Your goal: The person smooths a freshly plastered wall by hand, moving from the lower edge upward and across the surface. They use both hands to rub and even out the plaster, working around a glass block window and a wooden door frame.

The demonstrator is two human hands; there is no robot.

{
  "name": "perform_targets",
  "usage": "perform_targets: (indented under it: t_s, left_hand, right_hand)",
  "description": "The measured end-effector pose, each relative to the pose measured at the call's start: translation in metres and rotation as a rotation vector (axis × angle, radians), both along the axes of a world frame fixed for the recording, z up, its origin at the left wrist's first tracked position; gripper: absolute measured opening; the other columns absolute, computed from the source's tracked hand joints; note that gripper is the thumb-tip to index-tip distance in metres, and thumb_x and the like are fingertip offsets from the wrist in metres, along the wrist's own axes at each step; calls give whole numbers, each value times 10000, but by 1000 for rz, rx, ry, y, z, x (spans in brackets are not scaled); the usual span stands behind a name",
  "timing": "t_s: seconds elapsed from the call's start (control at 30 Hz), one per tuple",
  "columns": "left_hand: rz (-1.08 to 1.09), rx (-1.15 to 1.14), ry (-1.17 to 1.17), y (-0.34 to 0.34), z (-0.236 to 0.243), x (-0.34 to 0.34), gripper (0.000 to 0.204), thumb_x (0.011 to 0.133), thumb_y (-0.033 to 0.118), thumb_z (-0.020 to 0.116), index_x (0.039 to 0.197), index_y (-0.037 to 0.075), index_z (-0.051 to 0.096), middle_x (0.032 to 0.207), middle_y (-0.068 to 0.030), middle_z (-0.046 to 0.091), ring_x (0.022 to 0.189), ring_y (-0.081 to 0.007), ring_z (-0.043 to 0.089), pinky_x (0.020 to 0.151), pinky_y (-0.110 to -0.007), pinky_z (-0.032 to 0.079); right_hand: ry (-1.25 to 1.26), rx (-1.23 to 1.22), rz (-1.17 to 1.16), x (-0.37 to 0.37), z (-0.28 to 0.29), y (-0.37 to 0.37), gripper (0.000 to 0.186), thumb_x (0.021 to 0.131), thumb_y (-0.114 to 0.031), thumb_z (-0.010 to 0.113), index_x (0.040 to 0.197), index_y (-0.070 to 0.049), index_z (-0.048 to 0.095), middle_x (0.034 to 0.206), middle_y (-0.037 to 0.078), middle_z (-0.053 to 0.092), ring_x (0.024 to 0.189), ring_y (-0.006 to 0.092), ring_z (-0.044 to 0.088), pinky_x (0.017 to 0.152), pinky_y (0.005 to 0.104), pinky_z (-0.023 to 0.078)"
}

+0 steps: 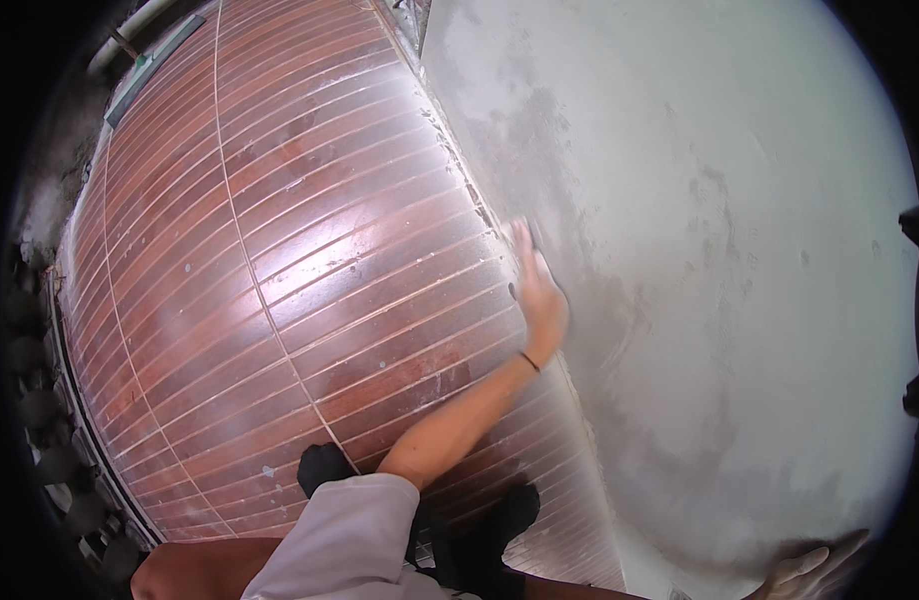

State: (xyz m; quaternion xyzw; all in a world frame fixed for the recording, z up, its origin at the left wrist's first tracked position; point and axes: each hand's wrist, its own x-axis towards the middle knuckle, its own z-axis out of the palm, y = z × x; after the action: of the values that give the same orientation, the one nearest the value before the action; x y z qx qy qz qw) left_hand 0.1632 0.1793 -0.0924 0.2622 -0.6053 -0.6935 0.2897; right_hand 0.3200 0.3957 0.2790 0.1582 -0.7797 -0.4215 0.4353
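Note:
My left hand (542,300) reaches out to the foot of the grey plastered wall (679,250), where it meets the red tiled floor (309,270). Its fingers are smeared by motion and lie along the wall. Pale edges beside them look like a thin, whitish thing under the fingers, whose kind I cannot make out. A dark band circles that wrist. At the lower right, my right hand (814,570) rests on the wall in shadow, its fingers stretched out and apart, with nothing seen in it.
My feet, in black footwear (324,468), are on the tiles below my left arm. A wide-headed floor squeegee or broom (154,72) lies at the far left edge, near a pale pipe (129,35). Dark rounded shapes (54,410) line the left border. Dusty residue (469,185) runs along the wall's base.

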Motion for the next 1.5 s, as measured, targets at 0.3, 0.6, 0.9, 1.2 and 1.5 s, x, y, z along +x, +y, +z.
perform_targets:
  t_s: [0.3,0.6,0.9,1.2,1.5]
  left_hand:
    - [11,88,34,-86,0,-71,472,1044,133,276,1501,19,251,1560,-177,260,1459,-306,203,1191,-364,168]
    - [0,35,40,35,24,24,473,1039,117,310,1493,-2,257,1561,-180,253,1462,-293,201,1191,-364,175]
    - [41,276,56,-89,-18,-79,463,1030,102,283,1483,6,294,1550,-170,291,1442,-306,253,1183,-368,196]
    - [-87,0,-13,13,9,11,479,1049,136,260,1512,22,217,1578,-166,214,1477,-279,144,1198,-364,155]
    - [7,-5,119,-111,14,-90,470,1055,194,276,1492,21,287,1576,-159,228,1467,-278,190,1187,-352,176]
  right_hand:
    - [-16,-27,11,8,4,16,576,1030,-405,221,1375,-58,524,1492,204,374,1404,386,283,1145,504,144]
    - [11,80,-43,11,10,35,571,1043,-377,180,1400,-62,496,1460,173,450,1330,377,431,1095,503,308]
    - [-61,-36,68,7,-1,12,568,1023,-397,243,1366,-52,537,1518,214,330,1457,382,194,1179,508,35]
    - [-35,-48,14,6,-2,5,571,1024,-394,225,1359,-65,548,1519,210,333,1458,376,197,1177,515,35]
    - [-73,-43,54,8,-2,6,576,1027,-377,204,1339,-58,568,1504,206,363,1453,367,218,1180,509,41]
